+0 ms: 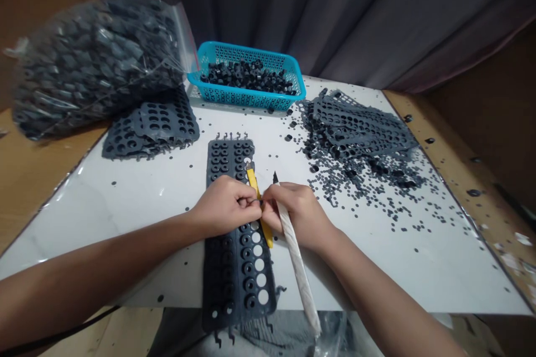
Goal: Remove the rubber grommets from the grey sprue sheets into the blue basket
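My left hand (228, 203) is closed, its fingertips pinching a small dark rubber piece (258, 202) over the moulded sheet. Facing it, my right hand (295, 209) has its fingertips at the same piece. That hand also holds a white-wrapped stick (295, 259) with a dark pointed tip, slanting up and away from me. Below both hands lies a black rubber sheet (237, 301) with rows of round ring-shaped parts; its right-hand column shows several open holes. A slim yellow tool (253, 179) with a metal tip rests along that column, partly hidden by my fingers.
A blue basket (247, 101) of small black parts stands at the back. At left, a bulging clear bag (96, 67) sits above punched sheets (163, 122). More punched sheets (360, 122) and scattered black discs (368, 195) cover the right of the white table (154, 195).
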`<act>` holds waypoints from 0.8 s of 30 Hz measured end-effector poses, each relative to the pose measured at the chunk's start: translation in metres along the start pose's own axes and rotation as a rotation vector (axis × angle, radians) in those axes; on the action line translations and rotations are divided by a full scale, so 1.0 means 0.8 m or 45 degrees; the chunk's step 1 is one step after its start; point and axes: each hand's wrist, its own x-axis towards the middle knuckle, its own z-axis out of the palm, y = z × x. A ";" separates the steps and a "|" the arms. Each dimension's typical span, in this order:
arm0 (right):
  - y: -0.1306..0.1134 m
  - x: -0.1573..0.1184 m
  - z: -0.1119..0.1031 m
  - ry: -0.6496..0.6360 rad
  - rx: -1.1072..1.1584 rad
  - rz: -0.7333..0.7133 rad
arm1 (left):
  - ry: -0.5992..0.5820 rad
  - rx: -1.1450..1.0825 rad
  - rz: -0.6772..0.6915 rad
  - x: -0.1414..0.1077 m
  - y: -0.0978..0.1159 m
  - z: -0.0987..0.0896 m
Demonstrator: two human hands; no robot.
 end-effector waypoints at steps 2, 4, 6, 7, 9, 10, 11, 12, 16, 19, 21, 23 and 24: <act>0.000 0.000 0.001 -0.001 -0.003 0.004 | -0.008 0.005 0.000 0.001 0.000 0.000; -0.001 0.000 0.001 -0.003 -0.014 0.008 | -0.011 0.009 -0.006 0.001 0.000 -0.001; -0.001 0.000 0.001 -0.004 -0.031 0.015 | -0.012 0.010 -0.008 0.002 -0.001 -0.001; -0.002 0.000 0.001 -0.001 -0.041 0.020 | -0.011 0.012 -0.008 0.002 -0.001 -0.001; -0.003 -0.001 0.001 0.005 -0.069 0.030 | -0.008 0.015 -0.009 0.001 -0.001 -0.001; -0.003 -0.001 0.001 0.010 -0.087 0.036 | -0.008 0.017 -0.009 0.001 -0.001 -0.001; -0.004 -0.001 0.000 0.011 -0.105 0.040 | -0.009 0.017 -0.011 0.001 -0.002 -0.001; -0.004 -0.001 0.000 0.010 -0.120 0.042 | -0.010 0.016 -0.013 0.001 -0.002 -0.001; -0.003 -0.001 0.001 0.027 -0.162 0.056 | -0.003 0.042 0.000 0.001 -0.002 0.001; -0.001 -0.001 0.002 0.058 -0.110 0.049 | 0.008 0.054 0.034 0.000 -0.001 0.002; 0.001 0.000 0.001 0.076 -0.038 0.051 | 0.025 0.029 0.046 0.000 0.000 0.003; 0.001 0.001 0.000 0.081 0.028 0.082 | 0.050 -0.007 0.049 -0.001 0.001 0.002; 0.001 0.002 -0.002 0.073 0.059 0.102 | 0.065 -0.022 0.049 -0.001 0.001 0.002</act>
